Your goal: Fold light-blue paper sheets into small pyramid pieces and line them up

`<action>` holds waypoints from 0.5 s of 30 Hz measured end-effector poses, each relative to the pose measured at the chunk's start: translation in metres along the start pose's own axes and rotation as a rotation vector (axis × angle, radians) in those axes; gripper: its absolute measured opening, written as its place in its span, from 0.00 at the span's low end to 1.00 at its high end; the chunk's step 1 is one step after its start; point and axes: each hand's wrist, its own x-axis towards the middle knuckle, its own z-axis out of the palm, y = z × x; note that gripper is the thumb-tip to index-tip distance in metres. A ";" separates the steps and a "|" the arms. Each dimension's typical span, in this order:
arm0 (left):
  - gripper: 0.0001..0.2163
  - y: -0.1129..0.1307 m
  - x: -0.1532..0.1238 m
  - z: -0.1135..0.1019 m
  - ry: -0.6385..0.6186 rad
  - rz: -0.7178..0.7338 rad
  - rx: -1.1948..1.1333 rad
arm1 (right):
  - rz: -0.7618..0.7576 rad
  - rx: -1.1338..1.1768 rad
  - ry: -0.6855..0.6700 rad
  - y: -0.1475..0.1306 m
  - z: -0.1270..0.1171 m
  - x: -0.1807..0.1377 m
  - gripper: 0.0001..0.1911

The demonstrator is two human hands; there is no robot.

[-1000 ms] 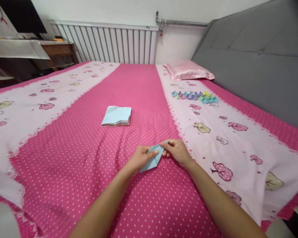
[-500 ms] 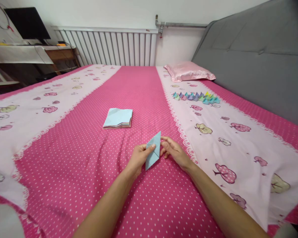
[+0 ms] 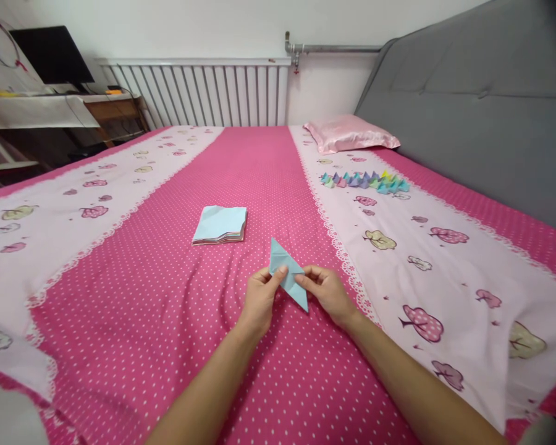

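Note:
A folded light-blue paper piece [image 3: 285, 271] is held just above the pink dotted bedsheet [image 3: 176, 346], between both hands. My left hand [image 3: 261, 298] pinches its left side with thumb and fingers. My right hand [image 3: 327, 292] pinches its right side. The paper is a narrow kite shape, one tip pointing up and left, the other down and right. A stack of square papers [image 3: 220, 224] with a light-blue top sheet lies on the sheet beyond my hands.
A row of several small folded paper pieces [image 3: 364, 180] in pastel colours lies on the pale strip at the right. A pink pillow [image 3: 350, 132] sits by the grey headboard [image 3: 467, 99]. A white radiator [image 3: 204, 93] and a desk [image 3: 74, 108] stand behind the bed.
The paper has been turned: its upper tip pointed right, then stood upright, and now leans left. My right hand let go briefly and pinches it again.

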 end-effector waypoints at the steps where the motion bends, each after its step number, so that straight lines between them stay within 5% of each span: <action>1: 0.11 0.002 -0.001 0.000 0.000 0.008 0.041 | 0.017 0.016 0.018 -0.002 -0.001 0.000 0.14; 15: 0.14 0.008 -0.002 -0.002 0.013 -0.075 0.187 | 0.045 0.066 0.095 0.000 -0.003 0.002 0.16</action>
